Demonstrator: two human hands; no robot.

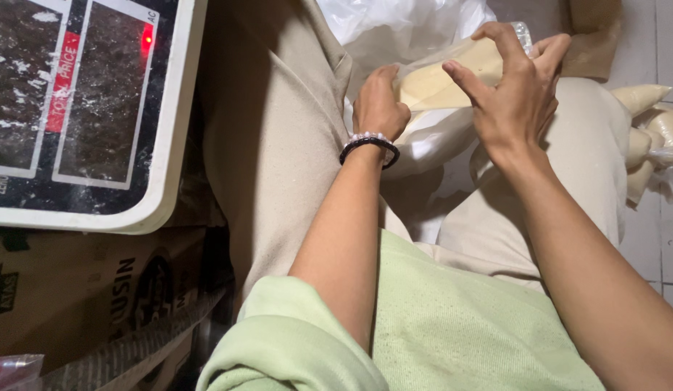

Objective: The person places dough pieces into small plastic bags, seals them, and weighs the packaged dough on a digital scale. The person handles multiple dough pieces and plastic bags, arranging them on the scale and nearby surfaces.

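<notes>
Head view: left hand point(378, 101) and right hand point(516, 90) fingers pinching cream-filled plastic pouch point(445, 76), upper centre. Judgement: grip neck firmly, keep pouch level over lap.

A pale tiled floor point(670, 239) with thin grout lines shows at 3 o'clock and runs up toward 1 o'clock. At 9 to 10 o'clock sits a weighing scale point(90, 108), white-rimmed, its dark face dusted with pale powder and 1 small red light glowing. Below it, at 8 o'clock, stands a brown cardboard box point(83, 297). Light is soft and even.
</notes>
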